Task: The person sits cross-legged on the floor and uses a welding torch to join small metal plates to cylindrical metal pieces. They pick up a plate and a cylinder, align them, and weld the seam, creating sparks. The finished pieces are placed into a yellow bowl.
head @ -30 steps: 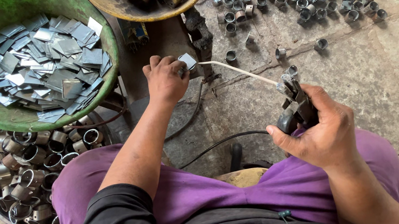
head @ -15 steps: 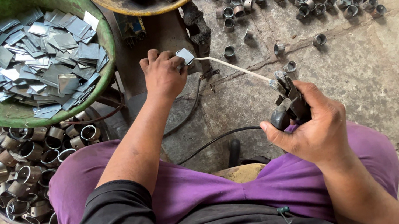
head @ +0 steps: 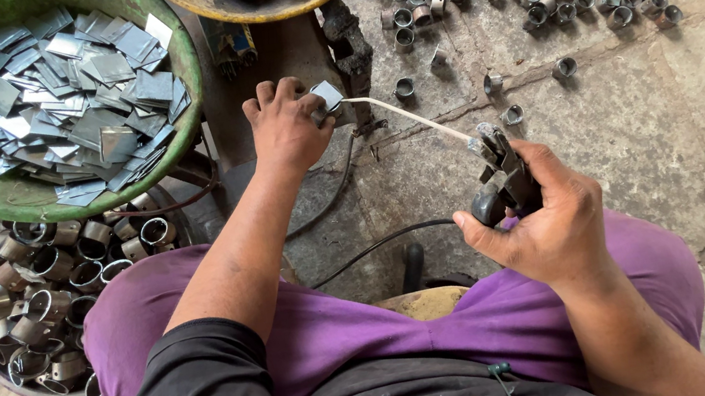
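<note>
While I'm pinning the small metal piece (head: 327, 96) on the dark work block with my left hand (head: 287, 127) clamped on it, my right hand (head: 546, 227) is gripping the electrode holder (head: 499, 177) shut, rod (head: 416, 117) reaching over to the piece, so I'm thinking keep the rod tip steady right at the seam and fingers out of the way. Compared to a second ago, barely anything's changing: both hands are sitting in about the same spots, and the view's just drifting a little.
</note>
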